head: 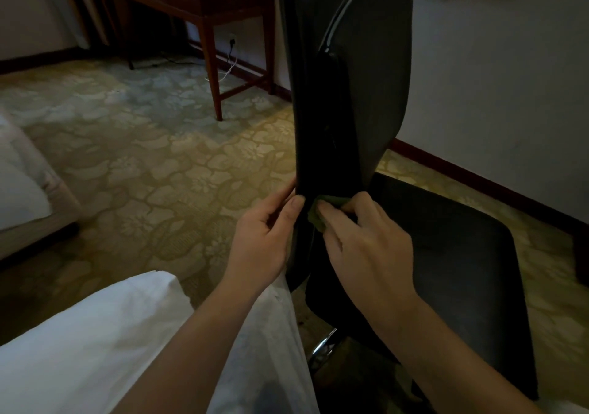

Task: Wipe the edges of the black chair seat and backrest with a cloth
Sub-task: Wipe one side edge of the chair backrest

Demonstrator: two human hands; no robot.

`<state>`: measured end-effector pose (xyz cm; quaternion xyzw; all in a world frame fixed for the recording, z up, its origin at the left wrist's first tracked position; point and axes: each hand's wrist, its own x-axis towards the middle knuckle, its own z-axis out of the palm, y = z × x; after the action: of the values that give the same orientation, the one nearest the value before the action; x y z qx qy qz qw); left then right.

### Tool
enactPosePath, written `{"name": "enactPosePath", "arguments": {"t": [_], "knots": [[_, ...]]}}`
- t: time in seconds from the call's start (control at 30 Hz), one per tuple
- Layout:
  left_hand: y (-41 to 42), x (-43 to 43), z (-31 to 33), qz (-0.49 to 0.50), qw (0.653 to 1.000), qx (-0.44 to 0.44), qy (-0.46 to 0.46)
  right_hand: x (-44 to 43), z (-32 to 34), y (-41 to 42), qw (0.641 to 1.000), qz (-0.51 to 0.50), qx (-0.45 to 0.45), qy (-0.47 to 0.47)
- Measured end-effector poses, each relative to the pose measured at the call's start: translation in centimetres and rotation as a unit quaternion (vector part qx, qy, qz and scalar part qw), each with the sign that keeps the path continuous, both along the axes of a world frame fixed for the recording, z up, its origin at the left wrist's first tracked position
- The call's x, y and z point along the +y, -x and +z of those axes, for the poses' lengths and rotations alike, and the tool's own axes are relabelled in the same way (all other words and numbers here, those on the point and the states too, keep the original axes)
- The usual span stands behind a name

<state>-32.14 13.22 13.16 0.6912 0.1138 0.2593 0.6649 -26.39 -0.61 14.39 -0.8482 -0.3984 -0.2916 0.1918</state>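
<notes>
The black chair's backrest [344, 78] rises edge-on in the middle of the view, and its seat [452, 270] spreads out to the right. My left hand [264, 238] grips the backrest's near edge low down, thumb on the black surface. My right hand [366, 244] presses a small green cloth [317, 216] against the lower edge of the backrest, just above where it meets the seat. Most of the cloth is hidden under my fingers.
A dark wooden desk [204, 2] stands at the back left near the wall, with a white cable [228, 69] on the floor under it. White bedding [95, 334] lies at the lower left. A patterned carpet [153, 158] covers the floor. The chair's chrome base [323, 346] shows beneath the seat.
</notes>
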Motion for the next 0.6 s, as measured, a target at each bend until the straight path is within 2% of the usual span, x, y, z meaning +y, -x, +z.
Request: {"name": "enactPosePath", "arguments": {"t": [0.17,0.37,0.6], "knots": [[0.0,0.0,-0.3,0.002,1.000,-0.001,0.007,-0.4,-1.3,0.3,0.997,0.004,0.045,0.057],[-0.2,0.3,-1.0,0.011,1.000,0.002,0.008,-0.6,2.3,0.2,0.999,0.033,-0.011,-0.030],[-0.1,0.3,-0.6,0.001,1.000,0.005,0.003,0.0,0.9,0.2,0.999,0.008,0.029,0.013]]}}
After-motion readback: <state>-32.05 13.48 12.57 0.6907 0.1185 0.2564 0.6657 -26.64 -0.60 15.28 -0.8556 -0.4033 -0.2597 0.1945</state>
